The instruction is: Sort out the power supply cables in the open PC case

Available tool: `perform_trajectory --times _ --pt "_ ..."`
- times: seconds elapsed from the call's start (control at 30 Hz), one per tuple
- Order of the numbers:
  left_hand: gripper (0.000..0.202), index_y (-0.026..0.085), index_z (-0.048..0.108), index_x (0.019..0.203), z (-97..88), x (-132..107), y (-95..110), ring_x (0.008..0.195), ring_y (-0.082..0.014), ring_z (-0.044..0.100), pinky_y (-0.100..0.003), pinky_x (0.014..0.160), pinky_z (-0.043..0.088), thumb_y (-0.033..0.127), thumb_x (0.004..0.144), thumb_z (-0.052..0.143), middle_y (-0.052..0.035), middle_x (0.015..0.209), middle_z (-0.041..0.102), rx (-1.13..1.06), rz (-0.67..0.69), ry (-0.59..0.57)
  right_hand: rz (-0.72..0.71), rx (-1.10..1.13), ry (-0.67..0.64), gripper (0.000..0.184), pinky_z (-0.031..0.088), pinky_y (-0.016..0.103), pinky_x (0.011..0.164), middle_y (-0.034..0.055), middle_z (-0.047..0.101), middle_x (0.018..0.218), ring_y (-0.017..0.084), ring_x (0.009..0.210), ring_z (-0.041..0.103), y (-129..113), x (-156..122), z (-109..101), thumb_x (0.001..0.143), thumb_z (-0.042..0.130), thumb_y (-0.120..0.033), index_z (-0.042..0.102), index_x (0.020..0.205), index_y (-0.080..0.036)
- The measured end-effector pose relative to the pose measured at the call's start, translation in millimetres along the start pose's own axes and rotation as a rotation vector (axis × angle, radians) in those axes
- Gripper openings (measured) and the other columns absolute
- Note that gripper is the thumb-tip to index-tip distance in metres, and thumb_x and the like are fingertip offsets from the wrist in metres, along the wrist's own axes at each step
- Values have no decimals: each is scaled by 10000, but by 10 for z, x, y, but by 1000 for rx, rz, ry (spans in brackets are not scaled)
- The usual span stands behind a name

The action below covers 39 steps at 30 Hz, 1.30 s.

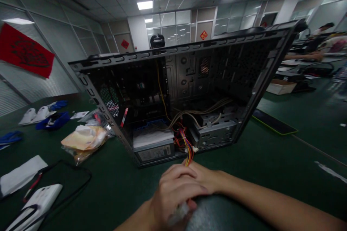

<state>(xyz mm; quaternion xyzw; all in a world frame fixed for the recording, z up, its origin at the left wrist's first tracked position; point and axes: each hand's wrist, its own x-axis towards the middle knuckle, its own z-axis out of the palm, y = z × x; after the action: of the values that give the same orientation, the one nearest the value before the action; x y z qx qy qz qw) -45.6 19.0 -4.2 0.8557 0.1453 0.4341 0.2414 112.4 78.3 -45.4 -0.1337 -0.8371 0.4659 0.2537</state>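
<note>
An opened computer case (pixel 189 48) stands on the green table, its inside facing me. A bundle of yellow, red and purple wires (pixel 187 144) comes out over its lower edge and runs down into my hands. My right hand (pixel 203 177) is closed around the wires just in front of the case. Overlapping it, my left hand (pixel 173 191) is closed, with a blurred whitish connector (pixel 179 214) showing beneath its fingers. The fingers hide where wires and connector meet. Inside the case, the power supply (pixel 155 152) sits at lower left and a metal drive cage (pixel 217 135) at lower right.
Left on the table are a plastic-wrapped package (pixel 84 138), a blue tray (pixel 52 121), white gloves (pixel 35 115) and a white power strip (pixel 40 205) with black cable. A dark mat-like strip (pixel 275 122) and an open box (pixel 280 86) lie right. Another person (pixel 322 30) is at far right.
</note>
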Motion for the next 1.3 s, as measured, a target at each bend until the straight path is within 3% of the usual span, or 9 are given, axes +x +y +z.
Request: perform_trajectory --times 0.1,0.2,0.4,0.5,0.63,0.83,0.9,1.03,1.3 --pt "436 188 704 1060 -9 39 19 699 -184 666 -276 637 512 406 1040 327 -95 767 749 -288 -364 209 186 86 9 375 458 235 575 -11 491 607 120 595 490 -122 6 -31 910 469 -401 502 612 -176" --pt "480 150 708 968 -45 46 9 599 -156 625 -231 541 462 498 1014 381 -81 663 712 -520 -579 212 210 77 -19 415 482 248 628 9 539 668 123 634 523 -173 -2 -36 954 427 -432 568 670 -165" --pt "406 213 620 1120 -46 61 -122 647 -154 673 -214 509 496 534 873 646 -64 936 724 -947 -641 331 258 247 -13 731 463 246 569 28 579 657 114 558 520 -85 -15 3 915 252 -765 613 792 -142" --pt "324 228 624 1032 -26 81 -194 861 -173 682 -259 704 553 456 830 734 -32 1035 671 -1026 -651 475 191 224 -74 880 456 245 556 34 569 617 121 543 527 -70 -27 -11 886 106 -810 638 790 -116" --pt "288 153 608 786 -11 58 -284 797 -144 625 -269 803 509 413 885 684 -17 804 607 -930 -634 425 -10 -225 -135 837 425 245 574 44 617 638 133 593 545 -142 -46 31 949 105 -729 678 797 -138" --pt "224 179 574 992 -58 30 -293 722 -144 590 -270 720 483 384 916 625 1 763 607 -511 -710 430 -580 -837 76 464 287 291 485 0 527 544 134 485 440 -359 -90 48 978 465 -494 570 645 -189" --pt "202 179 581 987 -101 57 -248 753 -146 580 -266 727 472 332 878 656 -8 838 617 -298 -697 339 -529 -774 262 306 371 288 570 27 587 662 159 605 531 -409 -94 -59 970 501 -448 597 839 -189" --pt "254 193 534 1035 -126 70 -191 673 -130 507 -239 629 413 299 843 662 30 776 553 -105 -635 94 -310 -491 550 371 422 265 604 26 580 783 149 654 529 -423 -65 -213 933 548 -538 503 1041 -186" --pt "286 201 445 815 -18 -87 -361 719 -185 544 -275 621 408 311 742 698 -10 808 572 158 -547 -47 -357 -891 89 277 346 288 574 70 651 823 180 705 492 -333 -37 -180 974 455 -342 642 858 -175"
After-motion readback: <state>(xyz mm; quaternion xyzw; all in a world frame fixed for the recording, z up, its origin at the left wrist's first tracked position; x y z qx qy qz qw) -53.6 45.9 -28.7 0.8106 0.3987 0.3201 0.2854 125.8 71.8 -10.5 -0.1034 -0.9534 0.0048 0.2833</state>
